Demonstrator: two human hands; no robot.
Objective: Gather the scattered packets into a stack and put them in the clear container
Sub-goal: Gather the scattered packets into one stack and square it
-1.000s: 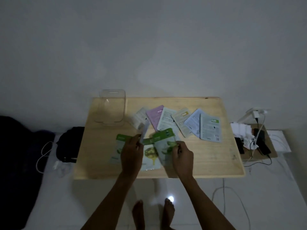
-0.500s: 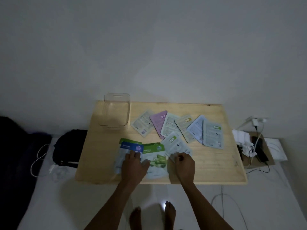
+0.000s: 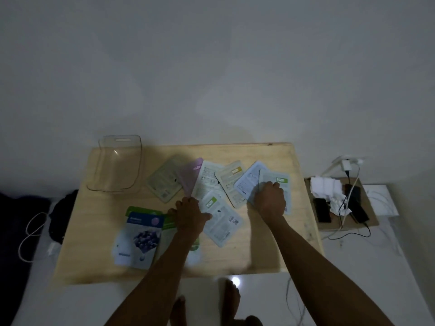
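Several flat packets lie scattered on the wooden table (image 3: 263, 250). A blue blueberry packet (image 3: 141, 238) tops a small pile at the front left. My left hand (image 3: 189, 214) rests palm down at the near ends of the fanned row, beside a pale packet with a green tag (image 3: 220, 220). My right hand (image 3: 270, 198) presses on the rightmost white packet with a green label (image 3: 279, 178), which overlaps a light blue one (image 3: 248, 182). A pink packet (image 3: 190, 177) and a grey one (image 3: 164, 182) lie further left. The clear container (image 3: 117, 165) stands at the back left corner, with nothing in it.
A dark bag (image 3: 62, 215) and a white cable (image 3: 30, 234) lie on the floor left of the table. To the right, a low board (image 3: 341, 203) carries phones, tissues and charger cables. My bare feet (image 3: 230, 300) show under the near table edge.
Both hands have left the front pile. The left moved up to the row's near ends; the right reached far right onto the rightmost packet. The camera has shifted closer.
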